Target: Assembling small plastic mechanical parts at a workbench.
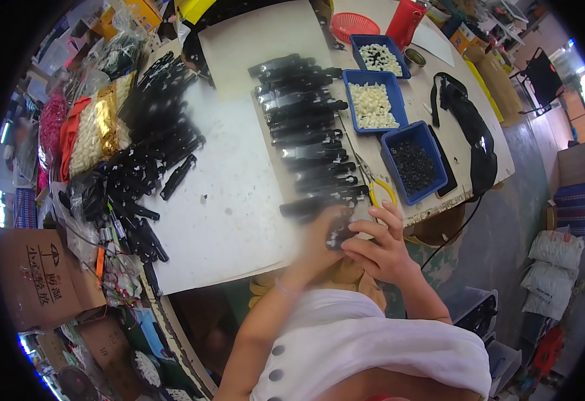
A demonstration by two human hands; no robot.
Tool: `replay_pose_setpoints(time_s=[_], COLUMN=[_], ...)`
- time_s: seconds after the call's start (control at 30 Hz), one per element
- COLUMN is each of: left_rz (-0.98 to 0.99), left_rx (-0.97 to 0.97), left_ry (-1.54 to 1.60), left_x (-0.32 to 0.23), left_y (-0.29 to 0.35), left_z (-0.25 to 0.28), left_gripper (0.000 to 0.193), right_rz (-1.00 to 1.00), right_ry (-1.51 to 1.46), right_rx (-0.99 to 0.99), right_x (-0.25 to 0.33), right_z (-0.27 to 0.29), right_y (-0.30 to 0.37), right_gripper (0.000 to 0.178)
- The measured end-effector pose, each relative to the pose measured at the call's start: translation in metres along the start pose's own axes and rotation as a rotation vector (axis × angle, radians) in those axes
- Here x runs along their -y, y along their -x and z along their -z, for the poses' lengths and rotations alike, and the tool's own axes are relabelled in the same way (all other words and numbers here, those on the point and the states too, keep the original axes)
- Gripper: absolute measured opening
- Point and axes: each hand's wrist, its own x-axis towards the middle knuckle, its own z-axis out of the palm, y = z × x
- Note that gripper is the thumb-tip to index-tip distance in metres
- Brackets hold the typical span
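- At front edge of white tabletop [219, 234], right hand [387, 252] gripped small dark piece [337, 235]; left hand [316, 239] met it, blurred, grip unclear.
- Room lay between black-part heap [147, 155] and black-part row [312, 154].
- Greenish floor [523, 187] showed right.

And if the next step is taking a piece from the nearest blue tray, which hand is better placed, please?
Probably the right hand: it is nearer the blue tray, on that side. The left hand, blurred, is farther away. Both are at the dark piece.
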Motion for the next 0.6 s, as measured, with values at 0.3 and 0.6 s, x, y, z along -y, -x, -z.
replay_pose_setpoints(time_s=[0.3, 0.6], left_rz=[-0.024, -0.128], left_rx=[0.069, 0.071], left_ry=[-0.030, -0.141], left_x=[0.003, -0.002], left_y=[-0.001, -0.003], left_z=[0.004, 0.006], left_gripper=[0.067, 0.063], right_rz=[-0.049, 0.513], right_ry=[-0.004, 0.291], right_rx=[-0.027, 0.556], right_x=[-0.003, -0.005], right_z=[0.011, 0.048], right_y=[-0.004, -0.066], right_gripper=[0.018, 0.017])
